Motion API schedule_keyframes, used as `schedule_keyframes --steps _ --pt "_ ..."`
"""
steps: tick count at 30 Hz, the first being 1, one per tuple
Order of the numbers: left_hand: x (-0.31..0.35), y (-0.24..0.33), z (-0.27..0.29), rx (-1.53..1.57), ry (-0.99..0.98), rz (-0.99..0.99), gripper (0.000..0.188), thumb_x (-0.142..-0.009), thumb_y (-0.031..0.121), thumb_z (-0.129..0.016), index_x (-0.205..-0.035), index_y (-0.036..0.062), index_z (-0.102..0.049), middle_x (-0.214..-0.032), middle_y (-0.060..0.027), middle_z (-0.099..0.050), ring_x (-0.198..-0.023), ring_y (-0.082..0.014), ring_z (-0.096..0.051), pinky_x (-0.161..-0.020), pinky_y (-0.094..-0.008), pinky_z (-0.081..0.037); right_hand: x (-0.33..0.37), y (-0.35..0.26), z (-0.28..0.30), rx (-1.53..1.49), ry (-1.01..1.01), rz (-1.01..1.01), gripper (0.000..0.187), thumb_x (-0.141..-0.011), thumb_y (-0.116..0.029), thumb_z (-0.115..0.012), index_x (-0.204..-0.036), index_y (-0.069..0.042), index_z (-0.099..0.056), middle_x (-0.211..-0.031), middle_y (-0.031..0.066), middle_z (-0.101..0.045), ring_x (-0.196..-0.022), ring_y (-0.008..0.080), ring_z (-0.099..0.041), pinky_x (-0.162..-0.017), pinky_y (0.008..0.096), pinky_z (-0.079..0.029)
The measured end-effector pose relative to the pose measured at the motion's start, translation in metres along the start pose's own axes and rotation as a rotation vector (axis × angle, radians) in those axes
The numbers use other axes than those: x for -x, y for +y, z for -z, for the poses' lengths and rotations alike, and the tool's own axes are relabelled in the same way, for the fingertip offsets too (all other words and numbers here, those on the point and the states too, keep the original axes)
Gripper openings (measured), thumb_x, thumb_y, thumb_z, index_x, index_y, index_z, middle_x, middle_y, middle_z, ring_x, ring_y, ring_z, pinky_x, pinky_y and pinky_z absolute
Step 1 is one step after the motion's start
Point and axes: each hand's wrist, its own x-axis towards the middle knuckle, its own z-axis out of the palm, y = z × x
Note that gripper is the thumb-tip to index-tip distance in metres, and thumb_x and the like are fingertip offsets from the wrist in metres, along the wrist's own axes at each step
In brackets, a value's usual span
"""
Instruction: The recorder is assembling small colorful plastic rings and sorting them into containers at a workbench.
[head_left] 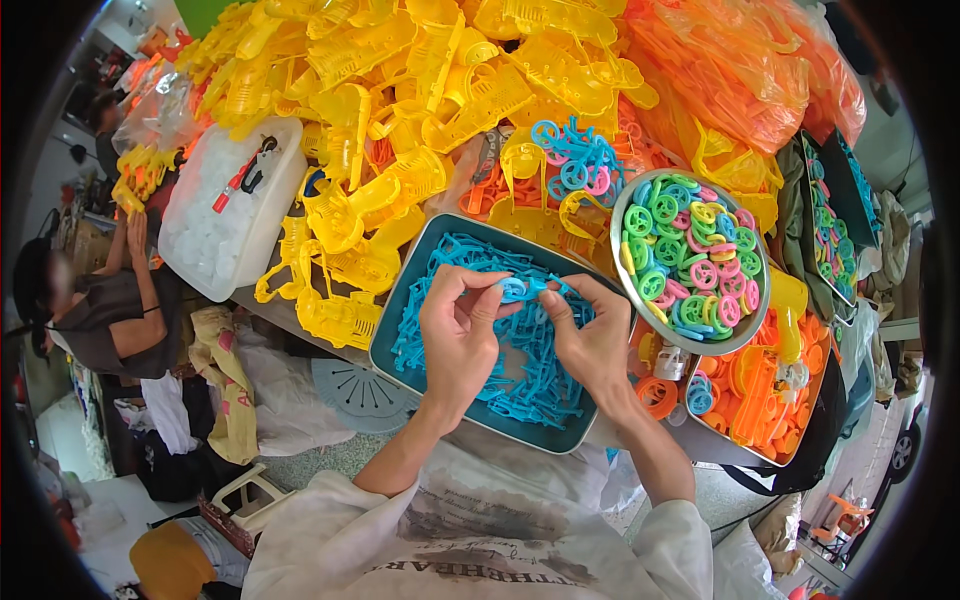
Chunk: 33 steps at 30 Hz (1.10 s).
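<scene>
Both my hands are raised over a teal tray (545,438) filled with thin blue plastic pieces (430,345). My left hand (462,328) pinches a small light-blue spoked plastic wheel (513,290) between thumb and fingers. Against it, my right hand (594,335) grips a blue plastic piece (546,284), mostly covered by the fingertips. The two parts meet between my hands; whether they are joined I cannot tell. Right of the tray, a round metal bowl (705,348) holds pink, green, yellow and blue spoked wheels (690,255).
Yellow plastic shells (400,90) are heaped beyond the tray. A white tub (285,165) with a red-handled tool (240,180) stands left. Orange parts (765,390) fill a tray at right, under orange plastic bags (740,70). A co-worker (110,310) sits far left.
</scene>
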Motion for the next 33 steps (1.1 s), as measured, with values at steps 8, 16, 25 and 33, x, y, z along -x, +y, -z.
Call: schedule_keyframes --steps 8,16,25,33 --pt "-0.003 0.011 0.018 -0.107 -0.106 -0.095 0.021 -0.091 -0.002 -0.062 -0.112 -0.0006 -0.061 -0.107 -0.0096 -0.057 -0.092 -0.0160 -0.065 -0.079 -0.0266 -0.057 -0.008 0.003 -0.003 0.025 0.097 0.421 0.017 -0.076 0.003 -0.075 -0.092 0.001 -0.069 -0.090 0.0141 -0.068 -0.085 0.0288 -0.067 -0.073 0.0366 -0.053" --pt "-0.001 0.006 0.029 -0.143 -0.064 -0.175 0.027 -0.088 -0.004 -0.065 -0.114 0.0005 -0.066 -0.104 -0.0083 -0.058 -0.089 -0.0144 -0.065 -0.074 -0.0233 -0.055 -0.005 -0.004 -0.001 -0.020 -0.025 0.447 0.022 -0.076 0.005 -0.074 -0.097 -0.001 -0.070 -0.096 0.0136 -0.069 -0.089 0.0245 -0.067 -0.074 0.0313 -0.052" --pt "-0.003 0.005 0.030 -0.202 -0.064 -0.193 0.015 -0.090 -0.005 -0.061 -0.104 -0.0039 -0.067 -0.104 -0.0088 -0.058 -0.082 -0.0135 -0.066 -0.068 -0.0218 -0.057 -0.004 0.003 -0.005 -0.054 -0.071 0.322 0.032 -0.072 0.018 -0.063 -0.098 0.000 -0.068 -0.099 0.0132 -0.069 -0.092 0.0233 -0.068 -0.077 0.0321 -0.058" --pt "-0.018 0.016 0.031 -0.279 -0.128 -0.209 0.009 -0.091 0.001 -0.064 -0.097 -0.0041 -0.064 -0.100 -0.0103 -0.060 -0.080 -0.0149 -0.064 -0.071 -0.0246 -0.054 -0.002 0.006 0.000 -0.070 -0.074 0.245 0.029 -0.077 0.015 -0.065 -0.103 0.003 -0.065 -0.103 0.0140 -0.068 -0.091 0.0204 -0.069 -0.079 0.0304 -0.058"
